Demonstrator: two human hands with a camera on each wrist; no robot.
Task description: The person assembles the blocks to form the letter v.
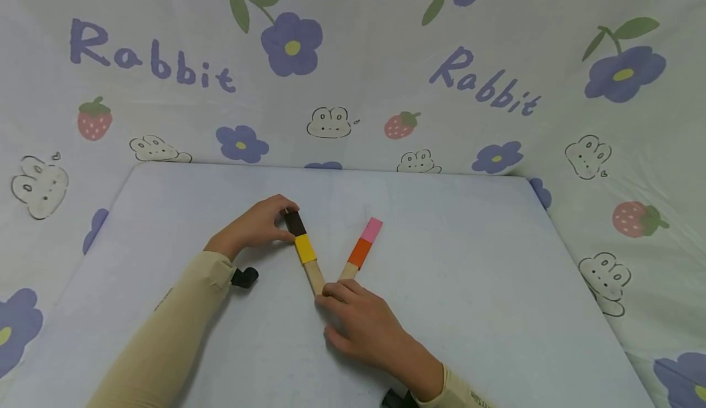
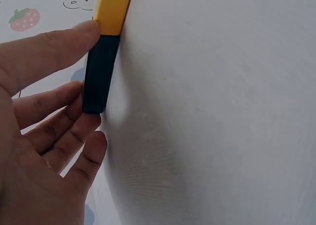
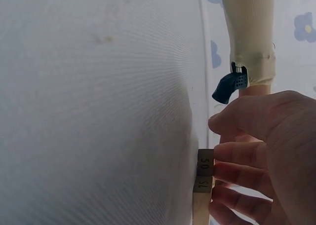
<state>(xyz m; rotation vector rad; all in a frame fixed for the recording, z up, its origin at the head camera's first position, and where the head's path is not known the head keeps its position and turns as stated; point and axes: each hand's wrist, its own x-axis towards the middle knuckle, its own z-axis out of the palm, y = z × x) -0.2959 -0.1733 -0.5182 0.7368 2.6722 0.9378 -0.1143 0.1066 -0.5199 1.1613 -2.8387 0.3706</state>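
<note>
On the white table, two rows of small blocks stand in a V. Its left row has a black block (image 1: 295, 223), a yellow block (image 1: 306, 249) and a bare wooden block (image 1: 315, 277); the right row has a pink block (image 1: 372, 230), an orange block (image 1: 361, 253) and a wooden block (image 1: 349, 271), partly hidden. My left hand (image 1: 261, 221) touches the black block with thumb and fingertips, the thumb near its seam with the yellow one. At the V's point, my right hand (image 1: 364, 325) rests fingertips on the wooden ends (image 3: 205, 162), which bear dark digits; its thumb is apart.
The white tabletop (image 1: 469, 285) spreads around the blocks. A cloth (image 1: 358, 59) printed with flowers, rabbits and strawberries hangs behind and continues past the table's sides. Small black devices (image 1: 245, 277) are attached near both wrists.
</note>
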